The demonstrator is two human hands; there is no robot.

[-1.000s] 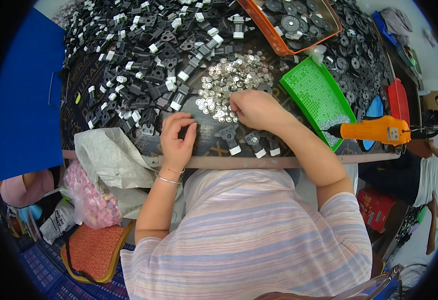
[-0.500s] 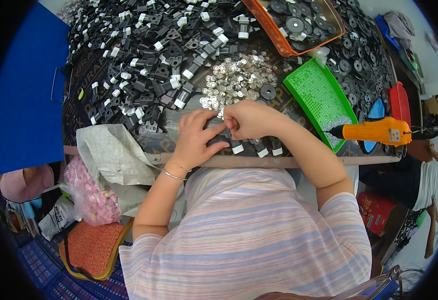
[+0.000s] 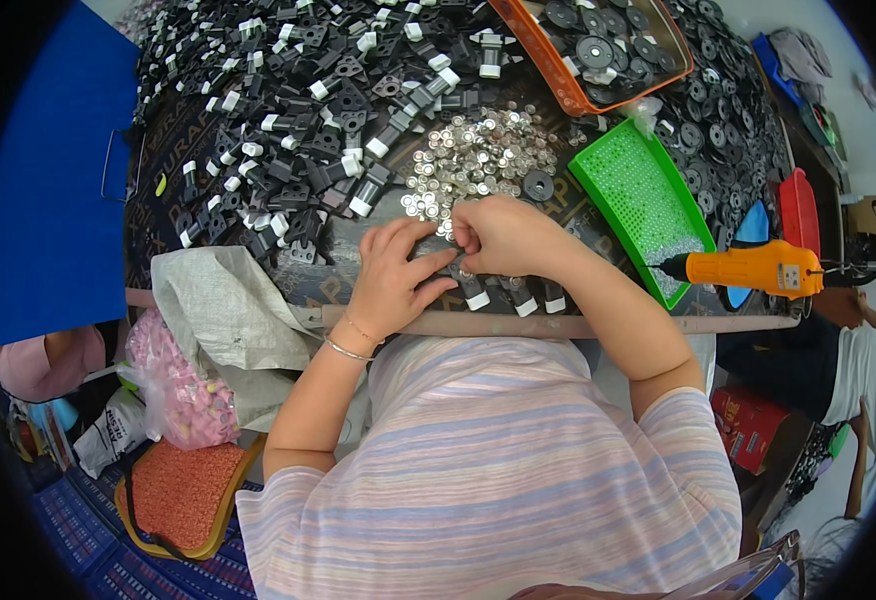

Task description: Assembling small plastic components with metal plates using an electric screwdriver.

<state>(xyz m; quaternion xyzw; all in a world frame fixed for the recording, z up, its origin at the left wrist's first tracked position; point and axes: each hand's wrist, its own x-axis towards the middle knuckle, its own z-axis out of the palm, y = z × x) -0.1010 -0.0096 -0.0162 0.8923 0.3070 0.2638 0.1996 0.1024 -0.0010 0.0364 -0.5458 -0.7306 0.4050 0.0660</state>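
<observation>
My left hand [image 3: 394, 277] rests on the table near its front edge, fingers stretched apart, the index finger reaching toward the other hand. Close against it, my right hand [image 3: 511, 238] is curled in a pinch; whatever sits between its fingertips is hidden. Just below those fingertips lies a black plastic part with a white end [image 3: 476, 297], partly covered by the hand. Two similar black-and-white parts [image 3: 524, 300] lie beside it to the right, partly under my right wrist. A pile of small round silver metal pieces [image 3: 483, 150] spreads just beyond both hands.
Many black-and-white parts [image 3: 288, 120] cover the table's left and back. Black discs fill an orange-red tray [image 3: 570, 90] and heap at right. A green tray [image 3: 613, 200] holds tiny clear pieces. An orange electric screwdriver [image 3: 753, 269] hangs at right; a whitish sack [image 3: 223, 300] hangs front left.
My right hand has shifted very slightly, and a bit more of the black part beneath its fingertips shows. My left hand stays in place.
</observation>
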